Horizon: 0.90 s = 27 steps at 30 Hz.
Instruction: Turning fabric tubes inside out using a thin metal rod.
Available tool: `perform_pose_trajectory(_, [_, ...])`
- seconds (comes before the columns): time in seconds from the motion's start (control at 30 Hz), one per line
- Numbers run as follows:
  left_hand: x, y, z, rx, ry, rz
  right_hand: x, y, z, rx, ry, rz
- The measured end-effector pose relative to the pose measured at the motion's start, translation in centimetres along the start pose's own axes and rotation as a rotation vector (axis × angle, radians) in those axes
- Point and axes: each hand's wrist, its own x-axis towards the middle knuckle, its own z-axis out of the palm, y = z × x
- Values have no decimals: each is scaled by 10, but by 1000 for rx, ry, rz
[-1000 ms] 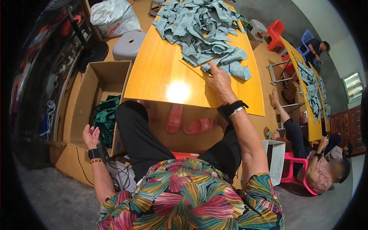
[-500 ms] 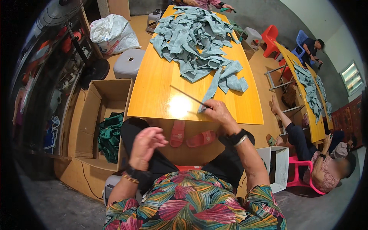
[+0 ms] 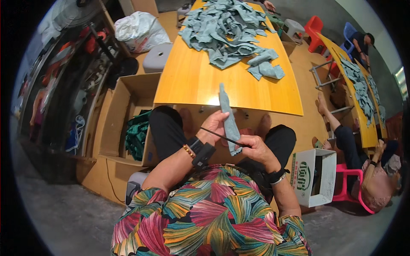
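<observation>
A narrow grey-green fabric strip [image 3: 229, 121] is held up over my lap, before the near edge of the yellow table [image 3: 188, 91]. My left hand [image 3: 213, 127] is closed on its left edge, about midway along. My right hand [image 3: 255, 149] is closed at the strip's lower end and also grips a thin dark rod [image 3: 218, 135], which slants up to the left across the strip to my left wrist. Whether the right fingers pinch the fabric too is hard to tell. A heap of similar fabric pieces [image 3: 226, 32] covers the table's far half.
At left stands an open cardboard box [image 3: 106, 138] with dark green cloth [image 3: 139, 134] inside. Beyond it are a grey stool [image 3: 157, 59] and a white sack [image 3: 141, 32]. A white box [image 3: 322, 181] stands at right, beside a person on a pink chair [image 3: 344, 187].
The strip has come off the table to above my lap, drawn by my right hand with the rod. My left hand, empty before, has closed on it. The view has shifted.
</observation>
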Motion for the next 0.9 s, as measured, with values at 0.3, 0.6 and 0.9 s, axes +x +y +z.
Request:
perform_pose_trajectory(0.3, [-7, -11, -10, -108, -59, 14, -11, -15, 7, 302, 109, 107])
perform_pose_trajectory(0.6, [-24, 18, 6, 37, 2, -7, 4, 6, 15, 474, 248, 150])
perform_pose_trajectory(0.9, [-17, -9, 11, 357, 27, 97, 39, 30, 13, 407, 404, 277])
